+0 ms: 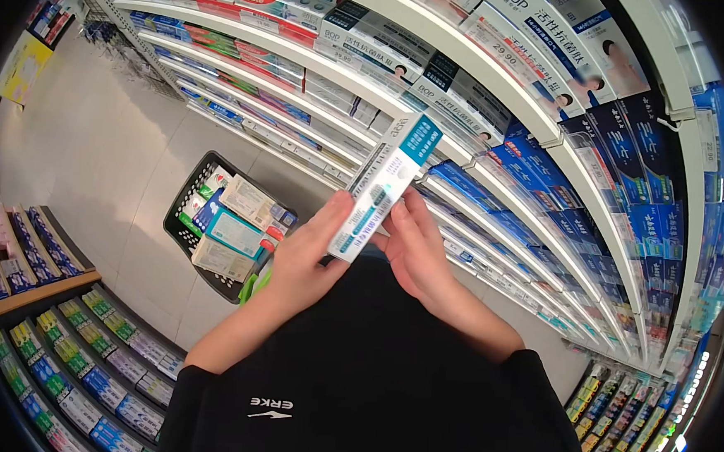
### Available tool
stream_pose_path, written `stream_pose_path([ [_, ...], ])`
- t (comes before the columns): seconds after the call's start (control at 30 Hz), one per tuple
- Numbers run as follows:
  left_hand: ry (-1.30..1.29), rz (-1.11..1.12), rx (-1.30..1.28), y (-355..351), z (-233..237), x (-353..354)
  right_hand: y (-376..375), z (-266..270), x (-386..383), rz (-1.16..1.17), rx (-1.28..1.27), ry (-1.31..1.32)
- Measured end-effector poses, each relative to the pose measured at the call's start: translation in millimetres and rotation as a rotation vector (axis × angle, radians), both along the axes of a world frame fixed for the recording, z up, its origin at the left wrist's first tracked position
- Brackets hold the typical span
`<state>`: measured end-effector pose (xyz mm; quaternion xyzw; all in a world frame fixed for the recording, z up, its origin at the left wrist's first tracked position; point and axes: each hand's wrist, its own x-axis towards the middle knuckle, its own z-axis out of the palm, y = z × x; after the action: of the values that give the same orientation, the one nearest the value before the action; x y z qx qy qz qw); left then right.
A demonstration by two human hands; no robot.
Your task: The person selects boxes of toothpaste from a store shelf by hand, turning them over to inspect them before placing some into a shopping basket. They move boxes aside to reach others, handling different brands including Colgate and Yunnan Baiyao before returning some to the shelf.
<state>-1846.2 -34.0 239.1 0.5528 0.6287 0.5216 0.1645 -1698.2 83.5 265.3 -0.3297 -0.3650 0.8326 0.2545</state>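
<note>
A white and teal toothpaste box (377, 190) is held up at a tilt in front of my chest. My left hand (307, 243) grips its lower left side, fingers behind it and thumb near the bottom end. My right hand (415, 242) holds it from the right, with fingertips against its edge. Parts of the fingers on both hands are hidden behind the box. Beyond my left hand, a dark shopping basket (182, 207) stands on the floor with several packages in it, among them a teal box (233, 233).
A long white shelf unit (458, 153) curves across the front and right, stacked with toothpaste boxes. Large BOP cartons (539, 46) stand on its upper level. Lower left is a display rack (88, 367) of packaged goods. Tiled floor (125, 170) lies between them.
</note>
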Motion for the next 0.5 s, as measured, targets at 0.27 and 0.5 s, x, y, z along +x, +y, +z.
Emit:
stream_pose_path([
  [0.27,0.104,-0.216,0.182,24,1,4,35,-3,3,-0.017,0.228,-0.088],
  [0.5,-0.016,0.143,-0.098,18,-101,-35,96,36,16,0.091,0.885,-0.584],
])
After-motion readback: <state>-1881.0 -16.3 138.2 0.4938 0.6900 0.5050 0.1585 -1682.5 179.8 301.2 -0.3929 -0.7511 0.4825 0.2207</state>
